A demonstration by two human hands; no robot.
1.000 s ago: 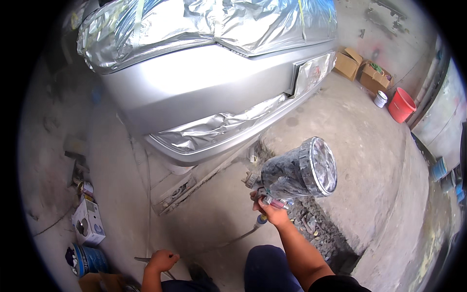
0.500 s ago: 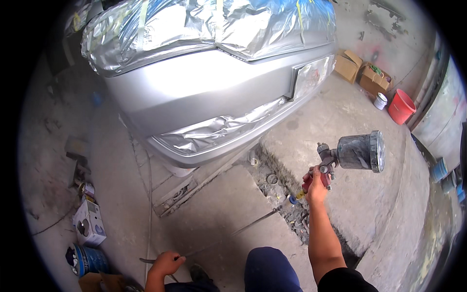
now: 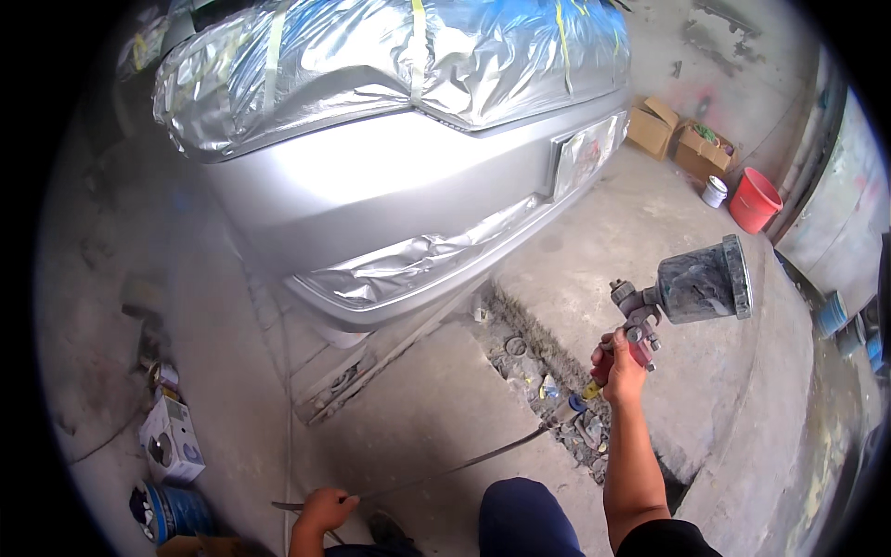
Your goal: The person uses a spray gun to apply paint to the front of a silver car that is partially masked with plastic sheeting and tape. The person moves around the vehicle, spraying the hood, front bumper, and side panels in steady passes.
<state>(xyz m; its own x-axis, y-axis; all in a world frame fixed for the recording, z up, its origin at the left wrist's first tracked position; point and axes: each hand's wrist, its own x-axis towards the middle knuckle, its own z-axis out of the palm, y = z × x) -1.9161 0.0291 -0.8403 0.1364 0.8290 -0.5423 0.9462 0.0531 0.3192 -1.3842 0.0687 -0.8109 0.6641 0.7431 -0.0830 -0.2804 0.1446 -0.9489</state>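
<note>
My right hand (image 3: 626, 368) is wrapped round the red handle of a spray gun (image 3: 634, 342), whose dark, paint-stained cup (image 3: 698, 283) sticks out to the right. An air hose (image 3: 483, 458) runs from the fitting under the handle to my left hand (image 3: 327, 510). The left fingers are closed around that hose, low in the view. Ahead of both hands stands a silver car bumper (image 3: 371, 195), apart from the gun. Wrinkled masking film (image 3: 343, 74) with tape strips covers the bodywork above it, and more film covers a lower recess (image 3: 427, 255).
A debris-filled trench (image 3: 529, 362) cuts the concrete floor between me and the bumper. At far right stand a red bucket (image 3: 755, 200), a small can (image 3: 714, 191) and cardboard boxes (image 3: 652, 127). On the left are a white box (image 3: 173, 440) and a blue pail (image 3: 176, 512).
My right hand and the spray gun have moved slightly right and down. The hose has lifted into a curve, and a pale haze has thickened on the left.
</note>
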